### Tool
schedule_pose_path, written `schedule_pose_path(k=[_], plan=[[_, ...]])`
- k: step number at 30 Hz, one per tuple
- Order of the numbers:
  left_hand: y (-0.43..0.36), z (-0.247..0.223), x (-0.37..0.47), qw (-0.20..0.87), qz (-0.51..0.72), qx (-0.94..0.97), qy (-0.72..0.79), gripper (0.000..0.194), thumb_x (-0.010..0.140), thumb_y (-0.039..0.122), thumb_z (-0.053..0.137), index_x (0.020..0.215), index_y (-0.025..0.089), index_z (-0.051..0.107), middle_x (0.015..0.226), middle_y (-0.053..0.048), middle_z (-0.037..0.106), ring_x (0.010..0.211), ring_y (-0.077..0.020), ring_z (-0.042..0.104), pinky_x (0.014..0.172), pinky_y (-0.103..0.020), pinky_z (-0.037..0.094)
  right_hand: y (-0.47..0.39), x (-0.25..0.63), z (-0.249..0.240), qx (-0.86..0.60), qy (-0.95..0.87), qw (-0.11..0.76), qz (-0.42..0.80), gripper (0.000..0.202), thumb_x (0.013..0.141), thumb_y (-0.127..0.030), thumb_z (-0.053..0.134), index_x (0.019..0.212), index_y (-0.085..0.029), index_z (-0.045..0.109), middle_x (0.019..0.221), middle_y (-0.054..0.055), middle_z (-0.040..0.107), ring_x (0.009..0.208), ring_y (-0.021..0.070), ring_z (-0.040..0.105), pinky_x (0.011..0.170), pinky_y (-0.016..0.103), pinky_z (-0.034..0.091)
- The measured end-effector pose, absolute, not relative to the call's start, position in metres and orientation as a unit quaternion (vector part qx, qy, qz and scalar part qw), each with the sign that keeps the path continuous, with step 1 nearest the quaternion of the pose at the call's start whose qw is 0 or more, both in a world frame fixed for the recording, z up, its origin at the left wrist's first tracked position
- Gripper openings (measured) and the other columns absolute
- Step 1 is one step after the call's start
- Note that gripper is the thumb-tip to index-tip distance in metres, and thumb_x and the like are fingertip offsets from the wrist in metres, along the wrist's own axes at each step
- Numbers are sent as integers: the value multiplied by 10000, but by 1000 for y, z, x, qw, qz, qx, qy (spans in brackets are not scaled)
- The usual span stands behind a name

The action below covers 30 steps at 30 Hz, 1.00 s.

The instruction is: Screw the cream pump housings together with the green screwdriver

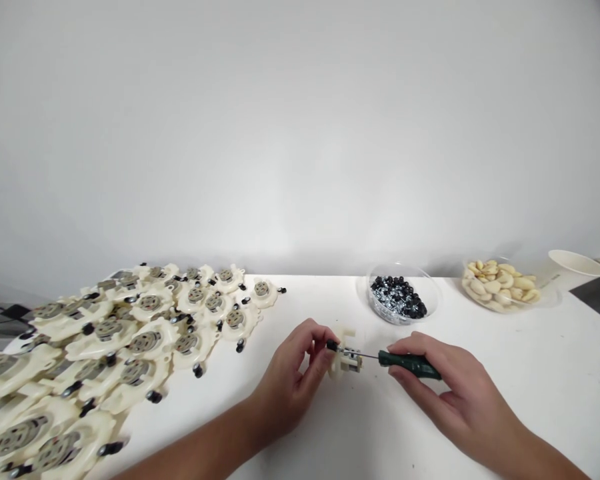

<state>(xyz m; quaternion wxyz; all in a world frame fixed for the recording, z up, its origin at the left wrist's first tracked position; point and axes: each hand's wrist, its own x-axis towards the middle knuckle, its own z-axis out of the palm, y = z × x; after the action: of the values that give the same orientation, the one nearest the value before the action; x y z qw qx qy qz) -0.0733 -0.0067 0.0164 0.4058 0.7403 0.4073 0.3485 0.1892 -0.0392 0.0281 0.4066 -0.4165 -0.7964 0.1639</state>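
Observation:
Near the table's middle, my left hand (297,373) pinches a black knobbed piece (333,345) at the side of a cream plastic part with a small motor (351,361). My right hand (453,393) is closed round the green handle of a screwdriver (413,365). Its thin shaft points left, and the tip reaches the black piece beside my left fingertips. The motor part stands on edge, partly hidden behind my left fingers.
Many cream motor assemblies with black knobs (145,341) cover the table's left side. At the back right stand a clear bowl of black pieces (399,297), a container of cream plastic pieces (500,285) and a white cup (577,263). A plain wall rises behind.

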Motion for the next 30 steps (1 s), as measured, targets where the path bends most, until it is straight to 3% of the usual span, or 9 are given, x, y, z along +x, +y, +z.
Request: schedule_pose_path(k=[30], plan=[[-5, 14, -74, 406, 355, 735, 411, 164, 1059, 326, 465, 1066, 225, 594, 920, -21, 579, 813, -155, 520, 748, -266, 445, -37, 188, 27, -415, -800, 393, 183, 208, 999, -210, 618, 1189, -273, 560, 880, -14, 686, 700, 141, 657, 631, 248, 530]])
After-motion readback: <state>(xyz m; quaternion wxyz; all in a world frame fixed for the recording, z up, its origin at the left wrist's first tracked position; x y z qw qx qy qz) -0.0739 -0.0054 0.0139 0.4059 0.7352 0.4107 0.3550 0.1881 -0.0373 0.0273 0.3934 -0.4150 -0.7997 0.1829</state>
